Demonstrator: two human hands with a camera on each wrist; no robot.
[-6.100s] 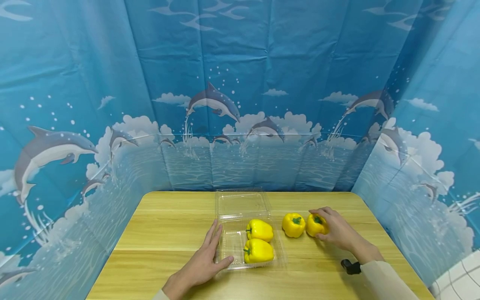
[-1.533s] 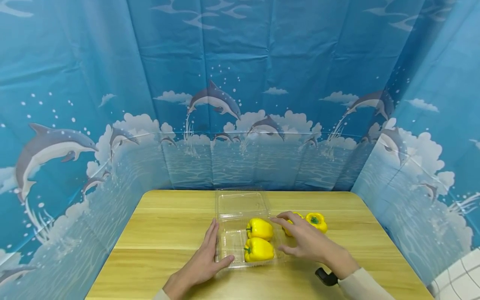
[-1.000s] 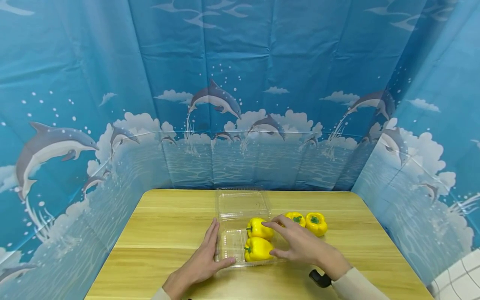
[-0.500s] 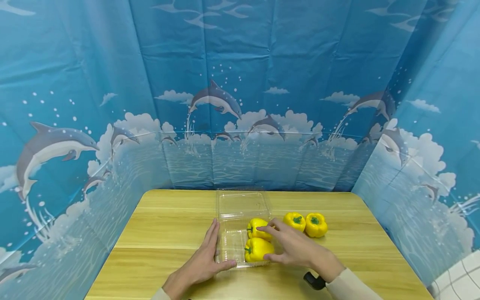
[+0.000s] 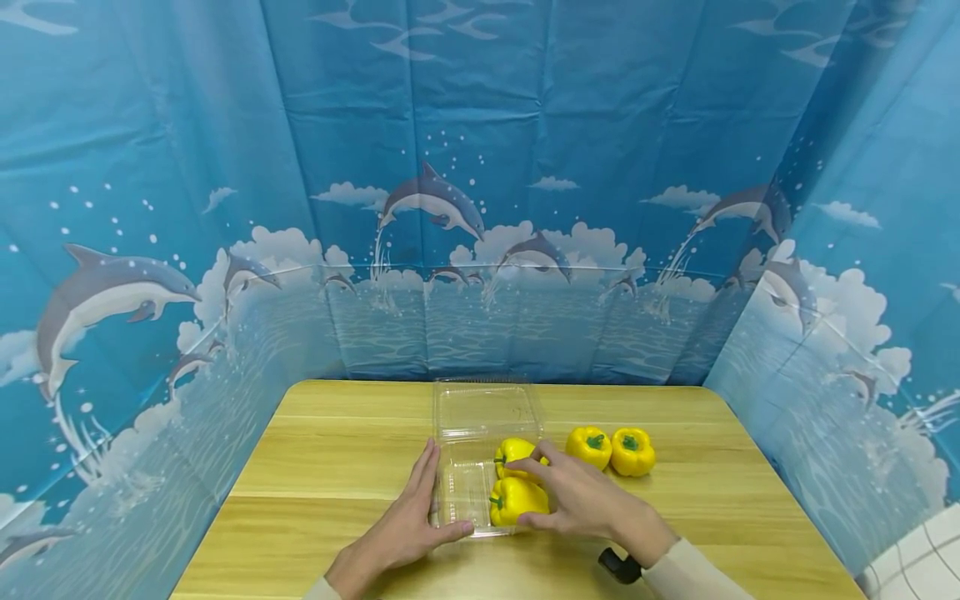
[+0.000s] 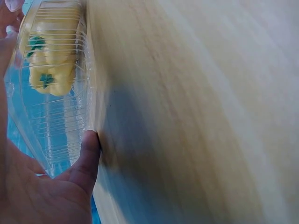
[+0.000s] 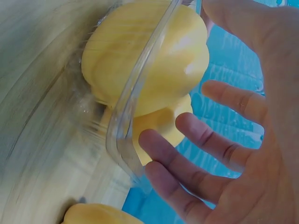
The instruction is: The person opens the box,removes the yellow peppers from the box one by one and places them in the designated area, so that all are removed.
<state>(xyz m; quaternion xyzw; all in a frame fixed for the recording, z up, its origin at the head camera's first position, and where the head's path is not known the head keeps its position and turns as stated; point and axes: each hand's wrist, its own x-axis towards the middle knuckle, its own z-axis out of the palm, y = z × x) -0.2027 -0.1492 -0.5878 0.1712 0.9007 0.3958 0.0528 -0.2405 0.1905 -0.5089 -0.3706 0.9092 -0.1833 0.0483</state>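
A person's right hand [image 5: 581, 502] arches over the near yellow pepper [image 5: 519, 501], which lies in the right half of a clear plastic container [image 5: 463, 492] on a wooden table [image 5: 337, 450]. The relation that counts most, as we judge it, is this: the pepper lies on its side just to the left of that hand, its long axis running left to right, green stem [image 5: 496, 502] toward the left and blunt end toward the right palm. The right hand is the nearer; the left hand [image 5: 408, 518] is at the opposite wall, with the container's left half between it and the pepper. We see the right fingers spread and lightly bent, the thumb well apart from them, with no visible hold on anything; whether a fingertip touches the pepper we cannot tell. The left hand, fingers extended, rests along the container's left wall, thumb by the near corner, gripping nothing that we can make out. Just behind, the far yellow pepper [image 5: 512, 455] lies the same way round, while a third pepper [image 5: 588, 450] and a fourth pepper [image 5: 632, 453] sit stem up on the table, to the container's right.
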